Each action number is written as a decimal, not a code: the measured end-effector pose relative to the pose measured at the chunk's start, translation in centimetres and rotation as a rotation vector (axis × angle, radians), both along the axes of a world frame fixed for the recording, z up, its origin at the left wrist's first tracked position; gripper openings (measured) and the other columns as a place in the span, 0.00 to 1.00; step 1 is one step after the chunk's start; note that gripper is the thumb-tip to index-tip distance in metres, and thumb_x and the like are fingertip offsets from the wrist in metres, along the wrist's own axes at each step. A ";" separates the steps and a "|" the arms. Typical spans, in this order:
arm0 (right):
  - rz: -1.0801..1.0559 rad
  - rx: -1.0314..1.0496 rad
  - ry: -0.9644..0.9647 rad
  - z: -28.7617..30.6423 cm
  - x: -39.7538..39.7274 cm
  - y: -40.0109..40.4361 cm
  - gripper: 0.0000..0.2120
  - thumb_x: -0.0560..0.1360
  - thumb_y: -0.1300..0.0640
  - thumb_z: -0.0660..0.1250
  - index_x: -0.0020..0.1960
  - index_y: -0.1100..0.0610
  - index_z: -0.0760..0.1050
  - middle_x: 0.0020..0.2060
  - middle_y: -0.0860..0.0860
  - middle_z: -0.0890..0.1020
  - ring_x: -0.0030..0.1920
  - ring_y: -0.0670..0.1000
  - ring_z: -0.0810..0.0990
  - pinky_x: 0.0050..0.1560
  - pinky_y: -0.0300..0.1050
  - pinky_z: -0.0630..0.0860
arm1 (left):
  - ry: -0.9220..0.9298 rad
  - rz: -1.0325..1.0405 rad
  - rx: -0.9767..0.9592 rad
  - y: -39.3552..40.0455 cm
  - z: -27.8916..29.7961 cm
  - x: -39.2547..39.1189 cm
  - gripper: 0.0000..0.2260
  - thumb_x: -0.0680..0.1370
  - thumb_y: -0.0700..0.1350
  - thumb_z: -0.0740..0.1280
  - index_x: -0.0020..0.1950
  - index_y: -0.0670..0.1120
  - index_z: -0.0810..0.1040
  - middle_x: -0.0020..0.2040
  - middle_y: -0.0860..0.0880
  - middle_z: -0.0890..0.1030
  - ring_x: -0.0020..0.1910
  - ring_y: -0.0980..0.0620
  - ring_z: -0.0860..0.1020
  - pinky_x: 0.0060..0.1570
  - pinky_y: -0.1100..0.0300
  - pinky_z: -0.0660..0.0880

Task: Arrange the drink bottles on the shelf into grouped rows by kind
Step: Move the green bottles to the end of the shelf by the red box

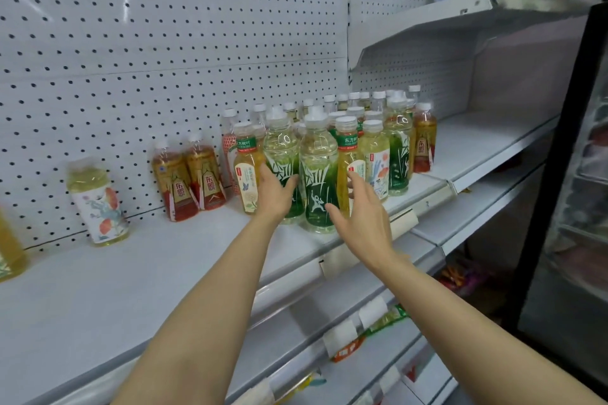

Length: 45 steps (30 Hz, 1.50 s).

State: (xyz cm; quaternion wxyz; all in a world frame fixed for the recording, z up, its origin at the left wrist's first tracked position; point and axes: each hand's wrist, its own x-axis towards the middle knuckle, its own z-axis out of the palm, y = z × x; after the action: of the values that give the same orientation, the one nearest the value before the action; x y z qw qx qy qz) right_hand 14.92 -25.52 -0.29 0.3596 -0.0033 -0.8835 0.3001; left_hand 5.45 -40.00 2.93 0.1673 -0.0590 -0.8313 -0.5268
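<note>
A crowd of several drink bottles stands on the white shelf [158, 273] at centre right. Two clear bottles with green bamboo labels are at its front. My left hand [276, 196] wraps around the left green-label bottle [281, 148]. My right hand [365, 217] hovers open just right of the other green-label bottle [317, 171], fingers spread, partly covering a yellow tea bottle [347, 154]. Two amber bottles with red labels [189, 177] stand together to the left. Further left is a lone pale yellow bottle with a floral label [97, 200].
Another yellow bottle [10, 250] is cut off at the left edge. A pegboard back wall [131, 43] rises behind the shelf. An upper shelf [460, 26] juts out at the right. Lower shelves with price tags and packets sit below. A dark fridge frame [559, 158] stands at right.
</note>
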 end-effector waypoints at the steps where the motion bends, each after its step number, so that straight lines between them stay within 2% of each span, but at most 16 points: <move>1: 0.015 -0.024 0.008 -0.1 -0.4 -0.4 0.38 0.75 0.46 0.68 0.77 0.54 0.52 0.71 0.53 0.68 0.68 0.52 0.70 0.65 0.52 0.72 | 0.003 -0.011 0.024 0.1 -0.1 0.0 0.31 0.80 0.47 0.67 0.76 0.42 0.54 0.74 0.43 0.67 0.72 0.43 0.68 0.68 0.50 0.66; 5: 0.051 -0.157 0.051 -0.1 -2.0 -2.1 0.46 0.73 0.48 0.71 0.78 0.49 0.42 0.74 0.54 0.62 0.73 0.53 0.61 0.71 0.52 0.63 | 0.030 -0.047 0.067 -0.5 -0.4 -0.2 0.34 0.80 0.52 0.67 0.79 0.47 0.52 0.77 0.46 0.65 0.75 0.45 0.65 0.74 0.43 0.63; 8: -0.001 -0.183 0.063 -0.5 -3.0 -3.8 0.49 0.72 0.46 0.72 0.78 0.50 0.40 0.73 0.57 0.61 0.72 0.56 0.61 0.70 0.52 0.62 | 0.077 -0.058 0.082 -1.5 -0.9 0.6 0.34 0.80 0.58 0.63 0.81 0.53 0.51 0.80 0.51 0.60 0.78 0.49 0.60 0.75 0.43 0.60; 11: -0.114 -0.175 0.084 -1.0 -3.9 -4.9 0.50 0.69 0.45 0.73 0.78 0.55 0.46 0.70 0.59 0.64 0.67 0.58 0.65 0.67 0.54 0.67 | 0.127 -0.023 0.126 -2.5 -0.9 2.2 0.33 0.80 0.58 0.63 0.81 0.55 0.50 0.80 0.53 0.58 0.78 0.51 0.58 0.75 0.43 0.59; 14: -0.196 -0.222 0.057 -0.7 -4.8 -5.4 0.51 0.65 0.46 0.77 0.77 0.55 0.51 0.68 0.59 0.66 0.66 0.59 0.67 0.66 0.56 0.69 | 0.165 0.001 0.190 -3.2 -0.5 3.8 0.30 0.80 0.57 0.63 0.79 0.56 0.54 0.77 0.55 0.65 0.74 0.53 0.64 0.73 0.44 0.64; 19: -0.221 -0.312 0.040 0.1 -5.4 -5.4 0.41 0.63 0.45 0.78 0.69 0.58 0.63 0.61 0.56 0.70 0.61 0.56 0.68 0.62 0.50 0.70 | 0.159 0.051 0.286 -3.1 -0.3 6.1 0.29 0.78 0.61 0.64 0.76 0.61 0.58 0.73 0.55 0.69 0.71 0.52 0.70 0.69 0.42 0.69; 23: -0.057 -0.388 0.053 0.0 -4.9 -5.0 0.39 0.64 0.46 0.78 0.68 0.57 0.65 0.60 0.55 0.69 0.57 0.53 0.69 0.57 0.46 0.71 | 0.213 0.118 0.303 -3.3 -0.5 8.1 0.30 0.81 0.56 0.63 0.80 0.57 0.53 0.78 0.56 0.62 0.74 0.58 0.62 0.73 0.47 0.63; 26: 0.137 -0.407 0.069 -0.4 -3.9 -4.6 0.41 0.66 0.50 0.77 0.72 0.57 0.62 0.60 0.54 0.66 0.51 0.46 0.66 0.48 0.39 0.70 | 0.257 0.169 0.317 -4.1 -0.4 9.8 0.29 0.81 0.55 0.64 0.80 0.57 0.56 0.74 0.64 0.65 0.69 0.68 0.65 0.72 0.54 0.63; 28: 0.247 -0.406 0.118 -0.5 -2.9 -4.7 0.41 0.67 0.52 0.77 0.74 0.57 0.61 0.58 0.52 0.65 0.52 0.42 0.63 0.50 0.33 0.68 | 0.261 0.212 0.316 -4.8 -0.1 11.5 0.32 0.77 0.61 0.65 0.79 0.60 0.57 0.75 0.60 0.67 0.73 0.58 0.66 0.72 0.46 0.67; 30: 0.343 -0.415 0.160 -0.4 -1.9 -5.3 0.42 0.68 0.54 0.76 0.76 0.57 0.59 0.61 0.51 0.66 0.56 0.36 0.60 0.54 0.22 0.61 | 0.276 0.224 0.321 -5.5 0.0 13.1 0.31 0.78 0.59 0.66 0.78 0.62 0.58 0.74 0.59 0.69 0.72 0.56 0.69 0.69 0.44 0.70; 32: 0.424 -0.437 0.170 0.2 -0.7 -6.3 0.44 0.69 0.53 0.75 0.78 0.55 0.54 0.68 0.48 0.67 0.64 0.34 0.57 0.60 0.17 0.51 | 0.318 0.241 0.300 -5.9 0.3 14.6 0.30 0.81 0.51 0.66 0.79 0.60 0.57 0.69 0.73 0.68 0.67 0.71 0.68 0.70 0.51 0.68; 34: 0.490 -0.443 0.180 1.0 0.5 -7.5 0.46 0.70 0.51 0.75 0.79 0.52 0.51 0.69 0.41 0.64 0.66 0.34 0.56 0.63 0.21 0.51 | 0.334 0.273 0.270 -6.6 0.5 15.9 0.30 0.81 0.48 0.65 0.80 0.58 0.54 0.62 0.85 0.61 0.62 0.83 0.61 0.72 0.55 0.63; 35: 0.522 -0.440 0.182 1.4 1.1 -8.2 0.46 0.70 0.49 0.75 0.79 0.51 0.50 0.70 0.39 0.63 0.67 0.34 0.57 0.65 0.25 0.54 | 0.343 0.284 0.261 -7.0 0.5 16.6 0.31 0.81 0.50 0.66 0.80 0.58 0.54 0.66 0.82 0.59 0.66 0.81 0.59 0.75 0.53 0.61; 37: 0.581 -0.429 0.185 1.9 2.3 -9.6 0.47 0.70 0.48 0.75 0.79 0.48 0.48 0.71 0.38 0.64 0.70 0.38 0.61 0.68 0.33 0.60 | 0.351 0.316 0.278 -8.2 0.5 17.9 0.33 0.79 0.55 0.67 0.80 0.60 0.54 0.77 0.67 0.59 0.76 0.66 0.58 0.76 0.47 0.60; 39: 0.628 -0.423 0.187 1.9 3.6 -11.2 0.48 0.70 0.48 0.75 0.79 0.45 0.47 0.68 0.34 0.62 0.71 0.39 0.62 0.68 0.35 0.61 | 0.351 0.331 0.277 -9.8 0.5 18.9 0.35 0.77 0.59 0.67 0.79 0.62 0.54 0.79 0.59 0.61 0.77 0.57 0.60 0.75 0.45 0.62; 45: 0.697 -0.435 0.151 1.7 7.0 -16.7 0.48 0.70 0.49 0.75 0.79 0.45 0.47 0.71 0.35 0.62 0.69 0.37 0.62 0.69 0.37 0.63 | 0.392 0.342 0.244 -15.4 1.0 22.5 0.32 0.81 0.49 0.66 0.81 0.59 0.53 0.75 0.68 0.59 0.75 0.64 0.59 0.77 0.52 0.59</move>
State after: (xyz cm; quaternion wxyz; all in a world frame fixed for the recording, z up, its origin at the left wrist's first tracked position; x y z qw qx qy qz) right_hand 21.95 -42.24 1.39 0.2914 0.2421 -0.7189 0.5828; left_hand 27.91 -55.39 3.96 0.4169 0.0017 -0.7114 -0.5658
